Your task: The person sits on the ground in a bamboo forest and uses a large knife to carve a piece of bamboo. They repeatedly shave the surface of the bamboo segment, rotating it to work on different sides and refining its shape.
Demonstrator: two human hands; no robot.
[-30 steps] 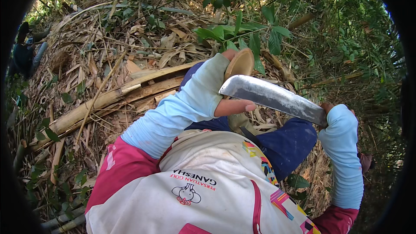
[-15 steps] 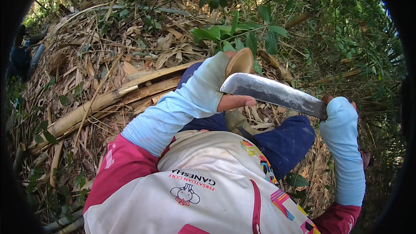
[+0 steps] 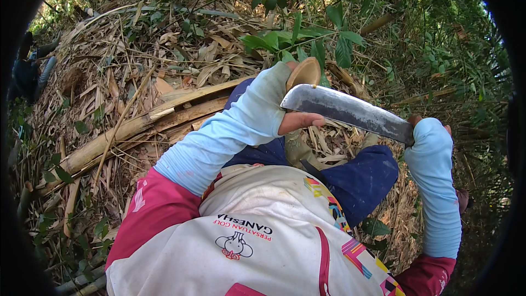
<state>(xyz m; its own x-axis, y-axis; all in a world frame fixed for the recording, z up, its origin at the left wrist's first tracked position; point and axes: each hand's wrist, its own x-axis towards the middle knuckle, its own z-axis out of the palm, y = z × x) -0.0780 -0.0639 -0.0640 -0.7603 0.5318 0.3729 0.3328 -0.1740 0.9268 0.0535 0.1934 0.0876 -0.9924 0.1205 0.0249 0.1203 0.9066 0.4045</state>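
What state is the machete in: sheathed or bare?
Bare: the machete shows uncovered metal from the right hand to its tip beside the left hand, with no sheath around it.

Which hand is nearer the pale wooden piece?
Left: the left hand holds the wooden piece; the right hand is away to its lower right, gripping the knife.

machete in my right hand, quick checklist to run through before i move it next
1. Right hand closed on the machete: ok.
2. Machete in view to its tip: ok.
3. Left thumb well clear of the machete: not ok, it shows close beside it.
4. Left hand firm on the round wooden piece: cannot tell, grip mostly hidden.
5. Other person apart from the machete: ok, off at far left.
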